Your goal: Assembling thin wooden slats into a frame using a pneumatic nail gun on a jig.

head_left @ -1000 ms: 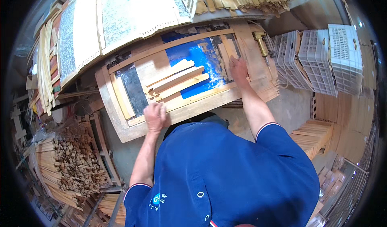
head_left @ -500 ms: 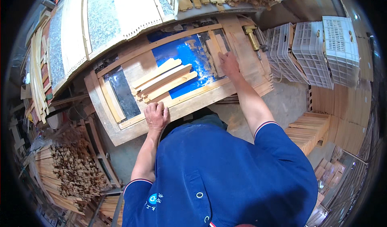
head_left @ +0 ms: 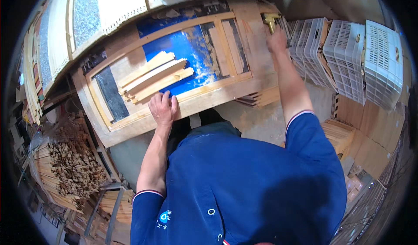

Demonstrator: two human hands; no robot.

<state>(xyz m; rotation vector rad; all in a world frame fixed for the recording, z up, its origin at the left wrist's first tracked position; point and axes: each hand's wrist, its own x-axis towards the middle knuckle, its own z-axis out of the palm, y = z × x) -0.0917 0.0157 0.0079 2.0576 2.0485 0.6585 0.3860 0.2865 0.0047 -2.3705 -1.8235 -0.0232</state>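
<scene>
A wooden jig (head_left: 217,95), a board with raised rails, lies on the bench in front of me. My left hand (head_left: 163,109) rests on its front rail with fingers bent and slightly apart, holding nothing. Just beyond those fingers lies a small stack of pale wooden slats (head_left: 159,77), partly over a blue panel (head_left: 174,46). At the jig's far right end my right hand (head_left: 277,41) is closed around a brass-coloured nail gun (head_left: 271,22); the hand hides its lower part. Two loose strips (head_left: 219,51) lie inside the right section of the frame.
Long pale boards (head_left: 119,5) cover a table behind the jig. White plastic crates (head_left: 344,49) stand at the right. Bundled wood sticks (head_left: 76,171) are stacked at lower left, and flat wooden panels (head_left: 365,119) lie at lower right.
My right hand has left the strips inside the frame and moved right onto the nail gun. My left hand stays at the front rail. The view has shifted somewhat.
</scene>
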